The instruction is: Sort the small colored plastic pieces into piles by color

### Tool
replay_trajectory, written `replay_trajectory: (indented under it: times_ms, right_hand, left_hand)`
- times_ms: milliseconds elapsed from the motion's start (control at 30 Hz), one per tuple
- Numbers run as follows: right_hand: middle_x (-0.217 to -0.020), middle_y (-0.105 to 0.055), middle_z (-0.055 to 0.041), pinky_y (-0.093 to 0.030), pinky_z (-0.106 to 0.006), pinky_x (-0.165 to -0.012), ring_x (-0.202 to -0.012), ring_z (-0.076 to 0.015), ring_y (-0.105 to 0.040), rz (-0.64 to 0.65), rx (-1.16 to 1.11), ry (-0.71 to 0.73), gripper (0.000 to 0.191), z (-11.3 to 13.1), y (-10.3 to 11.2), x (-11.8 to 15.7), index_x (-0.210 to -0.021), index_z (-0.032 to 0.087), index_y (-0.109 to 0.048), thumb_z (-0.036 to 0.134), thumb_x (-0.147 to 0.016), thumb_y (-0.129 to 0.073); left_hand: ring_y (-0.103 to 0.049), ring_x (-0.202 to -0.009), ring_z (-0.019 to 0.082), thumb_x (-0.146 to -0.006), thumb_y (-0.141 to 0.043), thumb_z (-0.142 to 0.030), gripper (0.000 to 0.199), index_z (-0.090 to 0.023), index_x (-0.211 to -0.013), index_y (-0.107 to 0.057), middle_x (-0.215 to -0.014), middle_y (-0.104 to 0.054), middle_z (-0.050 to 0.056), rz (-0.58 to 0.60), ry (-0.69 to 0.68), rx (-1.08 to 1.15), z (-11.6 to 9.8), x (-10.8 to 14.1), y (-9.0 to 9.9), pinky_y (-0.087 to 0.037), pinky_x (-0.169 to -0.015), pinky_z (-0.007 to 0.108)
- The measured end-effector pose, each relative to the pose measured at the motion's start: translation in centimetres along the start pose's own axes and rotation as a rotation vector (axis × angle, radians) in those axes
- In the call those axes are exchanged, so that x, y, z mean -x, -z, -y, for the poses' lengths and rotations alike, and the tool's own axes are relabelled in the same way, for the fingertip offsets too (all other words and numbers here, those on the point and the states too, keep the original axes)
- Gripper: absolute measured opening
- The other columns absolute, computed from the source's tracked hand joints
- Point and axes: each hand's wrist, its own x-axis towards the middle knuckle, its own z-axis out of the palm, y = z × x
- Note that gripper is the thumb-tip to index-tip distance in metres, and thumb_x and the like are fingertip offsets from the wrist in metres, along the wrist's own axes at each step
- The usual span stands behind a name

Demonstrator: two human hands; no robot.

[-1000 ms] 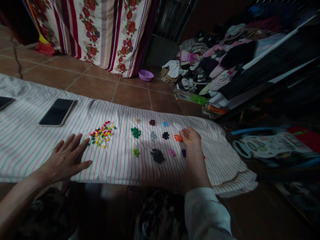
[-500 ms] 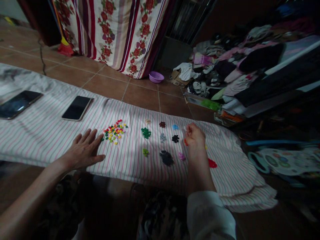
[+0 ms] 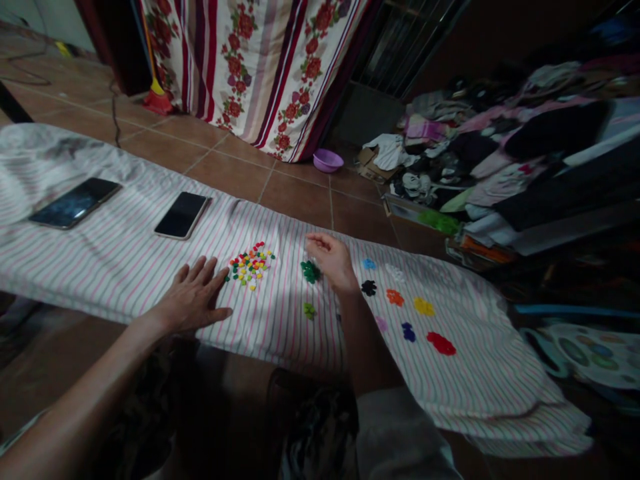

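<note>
My left hand (image 3: 194,293) lies flat on the striped cloth with its fingers spread. Its fingertips reach the left edge of a mixed heap of small coloured pieces (image 3: 250,265). My right hand (image 3: 333,260) is over the middle of the cloth, fingers bent together; whether a piece is between them cannot be made out. Just below its fingertips is a dark green pile (image 3: 310,271), with a light green pile (image 3: 309,310) nearer me. Right of the hand are blue (image 3: 369,264), black (image 3: 369,287), orange (image 3: 395,297), yellow (image 3: 424,306), dark blue (image 3: 409,331) and red (image 3: 441,343) piles. Hand and forearm hide other piles.
Two phones, a larger one (image 3: 75,202) and a smaller one (image 3: 181,215), lie on the striped cloth (image 3: 280,333) at the left. Beyond its far edge are a purple basin (image 3: 328,160), a broom (image 3: 157,100) and a flowered curtain (image 3: 265,73). Clothes (image 3: 495,133) are heaped at the right.
My right hand has moved left, from near the orange pile to beside the dark green one, uncovering the orange and yellow piles. My left hand stays flat on the cloth. The view has shifted slightly.
</note>
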Motion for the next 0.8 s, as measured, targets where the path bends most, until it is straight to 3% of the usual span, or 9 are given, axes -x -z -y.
replay_trajectory:
  times_ms: [200,300,500,800]
  right_hand:
    - [-0.076,-0.062,0.0,-0.042,-0.023,-0.068,-0.068,-0.011,-0.056,0.357,0.341,0.168,0.012,0.9,-4.4,2.2,-0.082,0.018,-0.069,0.022,-0.076,-0.059]
    - [-0.076,-0.06,-0.0004,-0.041,-0.023,-0.072,-0.072,-0.0113,-0.055,0.459,0.523,0.27,0.013,0.7,-5.8,2.8,-0.079,0.017,-0.069,0.012,-0.077,-0.058]
    - [-0.083,-0.06,-0.0018,-0.038,-0.024,-0.076,-0.08,-0.0132,-0.054,0.501,0.707,0.292,0.01,0.5,-6.9,3.1,-0.084,0.018,-0.068,0.013,-0.08,-0.06]
    - [-0.098,-0.064,-0.0069,-0.04,-0.028,-0.078,-0.09,-0.0179,-0.056,0.558,0.923,0.233,0.013,2.8,-7.5,3.9,-0.093,0.018,-0.065,0.019,-0.086,-0.054]
  left_hand:
    - [-0.008,-0.145,0.039,-0.083,-0.046,-0.063,0.085,-0.017,-0.151,-0.022,-0.158,-0.015,0.021,0.0,-0.006,0.017,0.0,0.1,0.2,-0.016,-0.113,0.058]
    - [-0.008,-0.145,0.039,-0.084,-0.046,-0.062,0.084,-0.017,-0.15,-0.024,-0.158,-0.016,0.021,-0.005,-0.009,0.021,0.0,0.1,0.2,-0.016,-0.113,0.058]
    - [-0.009,-0.145,0.039,-0.084,-0.044,-0.063,0.083,-0.018,-0.15,-0.024,-0.159,-0.016,0.02,-0.01,-0.017,0.021,0.1,0.2,0.2,-0.017,-0.114,0.056]
    - [-0.014,-0.144,0.04,-0.083,-0.047,-0.061,0.081,-0.017,-0.149,-0.028,-0.157,-0.019,0.021,-0.064,-0.037,0.064,0.1,0.2,0.2,-0.019,-0.111,0.059]
